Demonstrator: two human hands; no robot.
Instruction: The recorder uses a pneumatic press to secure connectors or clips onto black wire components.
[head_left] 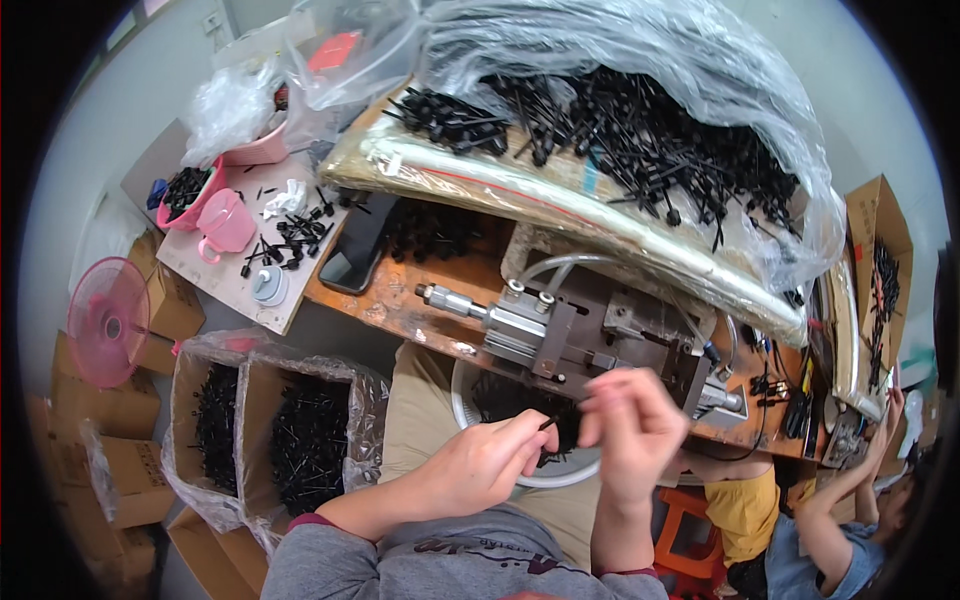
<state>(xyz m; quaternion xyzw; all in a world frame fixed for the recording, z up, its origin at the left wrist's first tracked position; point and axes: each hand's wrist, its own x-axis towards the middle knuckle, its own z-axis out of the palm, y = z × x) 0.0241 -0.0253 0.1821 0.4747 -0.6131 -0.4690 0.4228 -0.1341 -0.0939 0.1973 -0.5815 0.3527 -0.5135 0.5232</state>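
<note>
My left hand [478, 462] is closed in a pinch, and the dark end of a small black part [548, 424] sticks out past its fingertips. Just right of it, my right hand [635, 432] is raised with curled fingers; motion smears them, so whether they hold anything is unclear. Both hands are above a white basin [572, 480] on my lap, with black parts [500, 398] inside. Directly beyond stands a metal bench fixture with an air cylinder [515, 332] and a clear hose [570, 259]. Neither hand visibly touches the fixture.
Black stemmed pieces [650, 140] heap on a plastic-lined shelf above the bench. A phone [358, 245] lies left of the fixture. Lined cartons [255, 440] of black parts stand at lower left. A pink cup [226, 222] is on the side table. Another person [835, 530] works at right.
</note>
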